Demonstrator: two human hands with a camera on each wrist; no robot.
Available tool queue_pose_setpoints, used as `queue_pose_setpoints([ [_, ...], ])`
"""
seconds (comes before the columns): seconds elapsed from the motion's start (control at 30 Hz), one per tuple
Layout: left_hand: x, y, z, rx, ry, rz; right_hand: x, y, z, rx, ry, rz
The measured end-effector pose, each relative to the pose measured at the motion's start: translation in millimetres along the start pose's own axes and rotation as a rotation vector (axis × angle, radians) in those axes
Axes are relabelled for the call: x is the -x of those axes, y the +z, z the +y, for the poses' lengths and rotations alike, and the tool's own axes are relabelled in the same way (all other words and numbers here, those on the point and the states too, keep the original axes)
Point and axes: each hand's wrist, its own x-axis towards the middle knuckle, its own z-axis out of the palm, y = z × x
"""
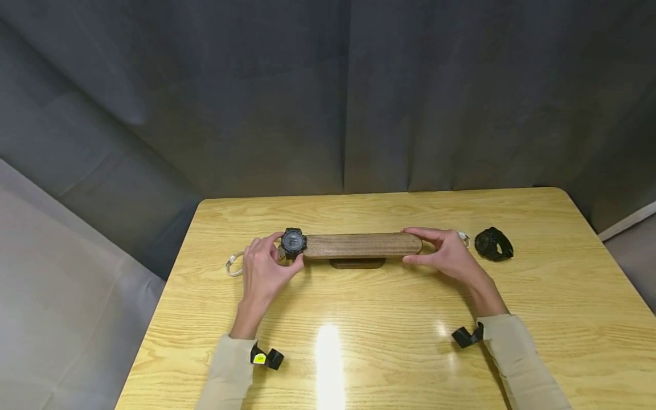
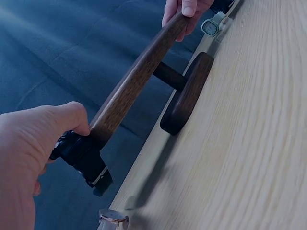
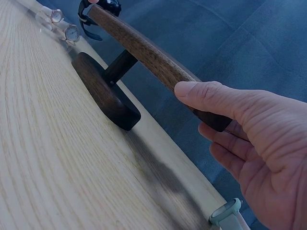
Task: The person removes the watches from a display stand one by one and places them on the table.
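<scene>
A dark wooden watch stand (image 1: 364,245) stands on the table, its long bar raised on a short post over a rounded base (image 2: 187,96). At the bar's left end, my left hand (image 1: 263,270) pinches a black digital watch (image 1: 293,242) between thumb and fingers. The watch face points up toward the head camera, and its strap (image 2: 100,179) hangs below the bar end in the left wrist view. My right hand (image 1: 451,256) grips the bar's right end, with the thumb (image 3: 201,93) on the near side and fingers beneath. Whether the strap is fastened, I cannot tell.
Another black watch (image 1: 493,244) lies to the right of my right hand. A light-strapped watch (image 1: 234,265) lies left of my left hand. Partly hidden behind my right hand is a pale green watch (image 3: 225,211). A dark curtain (image 1: 348,114) hangs behind the table.
</scene>
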Motion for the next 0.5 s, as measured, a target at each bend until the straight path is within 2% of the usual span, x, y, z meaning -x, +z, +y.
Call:
queue_pose_setpoints([
  [0.33,-7.6,-4.1,-16.2,0.001,-0.008,0.004,1.4,0.9,-2.5,0.003,0.004,0.011],
  [0.5,-12.0,-6.3,-21.6,-0.033,-0.005,-0.005,1.8,1.5,-2.8,-0.015,0.006,0.011],
])
